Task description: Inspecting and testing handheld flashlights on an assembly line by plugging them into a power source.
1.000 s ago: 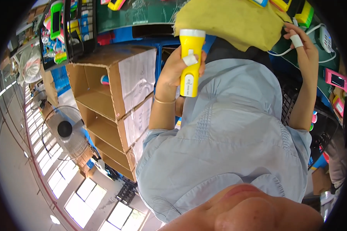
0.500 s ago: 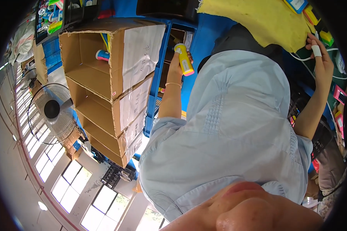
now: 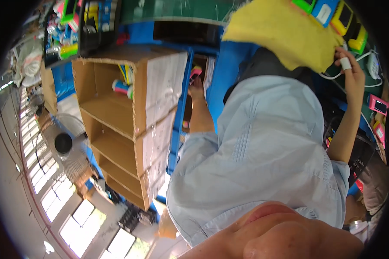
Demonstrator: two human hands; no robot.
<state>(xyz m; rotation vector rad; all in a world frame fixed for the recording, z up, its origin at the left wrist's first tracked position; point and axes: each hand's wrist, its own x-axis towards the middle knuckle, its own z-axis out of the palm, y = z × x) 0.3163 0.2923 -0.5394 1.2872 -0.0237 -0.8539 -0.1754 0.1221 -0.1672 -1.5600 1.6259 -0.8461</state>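
Over the blue crate [image 3: 177, 125] at left of centre, my left hand [image 3: 197, 91] is closed on a small handheld gadget [image 3: 195, 74] with a pink rim and a dark window; part of it is hidden by my fingers. Toward the upper right, my right hand [image 3: 352, 69], with a white wrap round one finger, pinches the end of a white cable [image 3: 330, 77] at the edge of a yellow cloth [image 3: 281, 36]. Just beyond that hand lie several gadgets, including a yellow one [image 3: 342, 18] and a blue one [image 3: 325, 12].
A cardboard shelf box [image 3: 136, 125] stands left of the crate, with a few colourful items [image 3: 122, 87] in its top compartment. Farther left is a standing fan [image 3: 63, 143]. A black tray [image 3: 83, 39] of gadgets sits at upper left, a pink gadget [image 3: 378, 105] at far right.
My left hand has lowered into the crate area; the gadget in it showed a yellow body before and now shows pink and dark. The right hand stays at the cable. The whole view has shifted downward.
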